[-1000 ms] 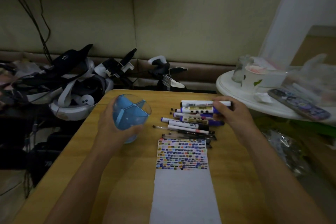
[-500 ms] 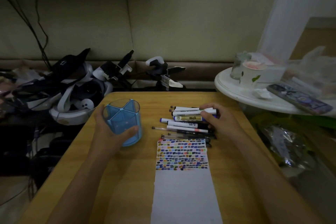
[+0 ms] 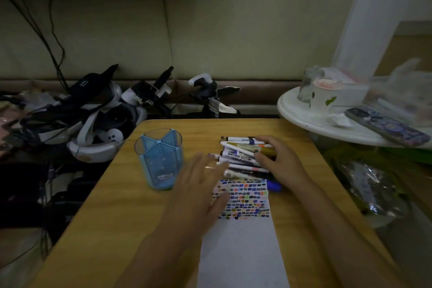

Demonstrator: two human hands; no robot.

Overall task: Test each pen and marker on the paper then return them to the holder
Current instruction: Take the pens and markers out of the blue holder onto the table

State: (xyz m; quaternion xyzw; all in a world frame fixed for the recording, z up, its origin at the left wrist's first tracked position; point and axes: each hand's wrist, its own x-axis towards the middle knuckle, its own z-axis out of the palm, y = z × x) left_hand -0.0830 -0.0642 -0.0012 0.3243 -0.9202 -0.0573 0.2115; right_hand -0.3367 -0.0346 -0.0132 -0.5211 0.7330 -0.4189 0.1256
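A blue see-through pen holder (image 3: 160, 161) with inner dividers stands upright and empty on the wooden table (image 3: 112, 213), left of centre. Several pens and markers (image 3: 242, 153) lie in a pile at the far end of a long white paper strip (image 3: 243, 236) whose top is covered in coloured test marks. My left hand (image 3: 198, 184) is flat with fingers spread, fingertips at the pile's left side and palm over the paper's corner. My right hand (image 3: 278, 166) rests on the pile's right side, fingers bent over the markers. A purple marker (image 3: 273, 185) pokes out under it.
Headsets, straps and cables (image 3: 88, 112) are heaped left of the table. A round white side table (image 3: 311, 117) at the right carries a paper cup (image 3: 323, 96), a jar and a phone (image 3: 385, 125). Crumpled plastic bags (image 3: 364, 184) lie beside the table's right edge.
My left hand let go of the holder, which now stands alone, and moved right to the pen pile. My right hand settled lower onto the pile.
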